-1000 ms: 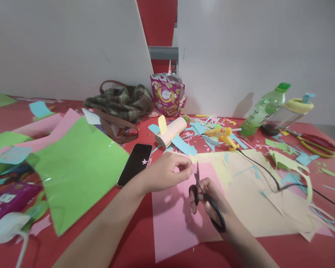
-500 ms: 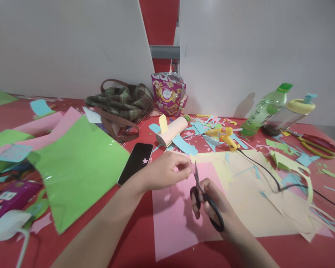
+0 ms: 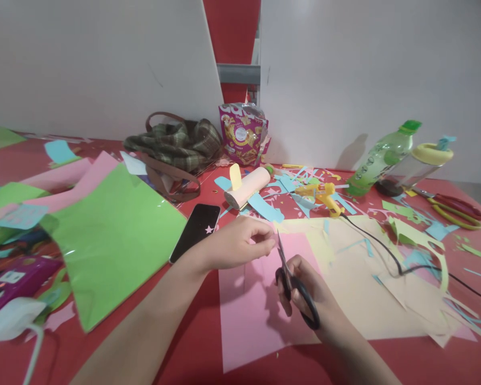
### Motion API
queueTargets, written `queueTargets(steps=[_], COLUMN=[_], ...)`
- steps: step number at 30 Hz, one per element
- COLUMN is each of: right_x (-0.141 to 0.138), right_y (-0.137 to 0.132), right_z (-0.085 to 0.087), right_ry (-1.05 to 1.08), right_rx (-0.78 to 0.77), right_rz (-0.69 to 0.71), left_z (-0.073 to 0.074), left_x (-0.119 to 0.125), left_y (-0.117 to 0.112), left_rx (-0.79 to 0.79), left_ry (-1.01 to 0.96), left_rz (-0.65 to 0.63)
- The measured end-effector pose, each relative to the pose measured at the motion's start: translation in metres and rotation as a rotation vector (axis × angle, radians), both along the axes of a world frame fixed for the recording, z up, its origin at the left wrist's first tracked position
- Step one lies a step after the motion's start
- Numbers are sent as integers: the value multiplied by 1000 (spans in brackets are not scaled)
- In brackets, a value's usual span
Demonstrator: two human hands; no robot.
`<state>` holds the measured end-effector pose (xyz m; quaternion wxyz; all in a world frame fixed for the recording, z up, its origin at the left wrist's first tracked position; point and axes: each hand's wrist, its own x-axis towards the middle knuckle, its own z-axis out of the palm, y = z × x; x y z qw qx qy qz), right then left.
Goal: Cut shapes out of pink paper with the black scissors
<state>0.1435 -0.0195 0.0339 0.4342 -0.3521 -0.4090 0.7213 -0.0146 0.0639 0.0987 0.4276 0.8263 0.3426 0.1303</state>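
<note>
Scissors (image 3: 285, 266): one black-handled pair, raised over the pink sheet (image 3: 240, 321), blades nearly together, tips just beside the left hand.
Right hand (image 3: 310, 283): over the pink sheet's right part, fingers curled through the two handle loops.
Left hand (image 3: 242, 243): over the pink sheet's far-left part, thumb and forefinger pinching one small pink scrap (image 3: 273, 237), its outline hard to make out.
Phone (image 3: 192, 230): one, left of the pink sheet's far end, with one pink star (image 3: 209, 230) on its screen.
Cream paper (image 3: 364, 299): right of the pink sheet; overlapping pieces, not countable.
Paper tube (image 3: 250, 187): one, beyond the pink sheet.
Glue gun (image 3: 323, 192): one, yellow, beyond the pink sheet and to its right.
Green sheet (image 3: 116, 235): one large piece, left of the pink sheet.
Bottle (image 3: 380, 158): one, green-capped, far right beyond the pink sheet.
Snack bag (image 3: 244, 133): one, well beyond the pink sheet.
Tabletop (image 3: 192, 342): one, red, under the pink sheet.
</note>
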Motion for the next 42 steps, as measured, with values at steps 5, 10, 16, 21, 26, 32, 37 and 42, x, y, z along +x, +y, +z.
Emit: queueTargets(steps=[5,10,16,21,26,32,37,42], right_x=[1,2,2,1,1,-1,-1,0], right_y=[0,-1,0,0,0,1,0,0], right_z=[1,0,-1,-2,0,2,-2,-5], right_ry=[13,-2,-12,-7,4,78,114,90], right_rx=[71,85,71,42,85,134,162,176], right_rz=[28,35,37,14,-1,-55,-49,-78], left_z=[-1,-1,-2,-1,-5,-11,-14,-13], left_x=[0,0,0,0,4,13,17,18], left_y=[0,0,0,0,-1,-6,-9,-10], left_rx=[-8,5,0,-9,-43,-140,-168,-198], left_ry=[5,7,-8,-17,-69,-143,-208,-223], left_rz=[-24,-28,-33,-17,36,110,129,141])
